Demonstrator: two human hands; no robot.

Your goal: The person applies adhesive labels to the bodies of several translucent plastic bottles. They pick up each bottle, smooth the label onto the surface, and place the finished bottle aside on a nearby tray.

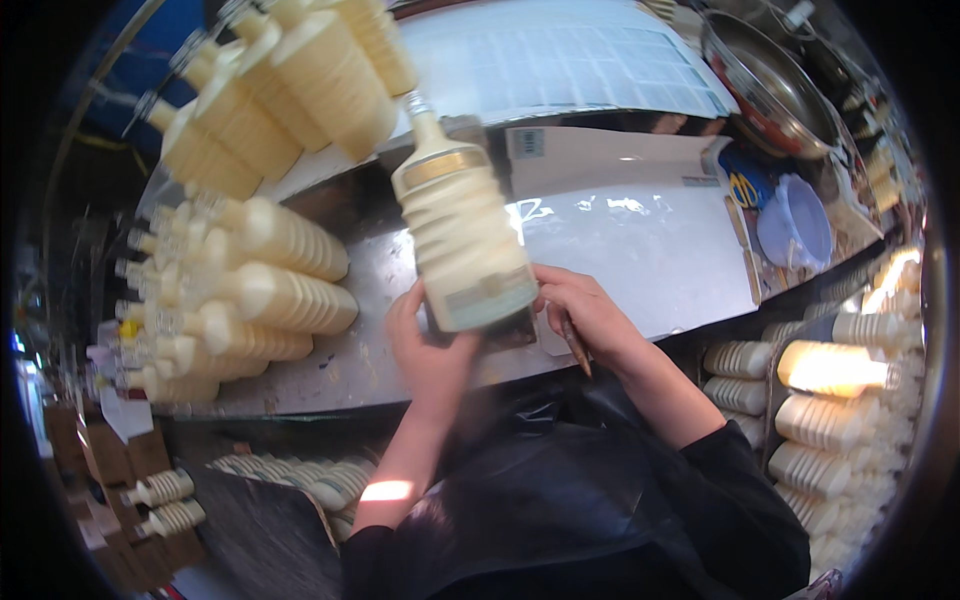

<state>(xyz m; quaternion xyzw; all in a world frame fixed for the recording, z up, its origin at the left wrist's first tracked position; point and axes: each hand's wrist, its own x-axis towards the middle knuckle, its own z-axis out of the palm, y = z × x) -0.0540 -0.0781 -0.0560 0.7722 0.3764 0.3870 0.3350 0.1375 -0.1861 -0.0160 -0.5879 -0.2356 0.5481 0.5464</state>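
A cream-coloured bottle with a ribbed body, a gold band and a clear narrow neck is in front of me, its neck pointing away. My left hand is closed around the left side of its lower end. My right hand touches the right side of the same end with its fingertips. A thin brown tool with a pointed tip, perhaps a brush, sticks out from under the right hand's fingers toward me. A pale rectangular patch shows near the bottle's base; motion blurs it.
Several similar bottles lie stacked on the left of the metal table, with taller bottles behind them. A white sheet covers the right side, near a purple bucket and a metal pan. More bottles lie stacked at my right.
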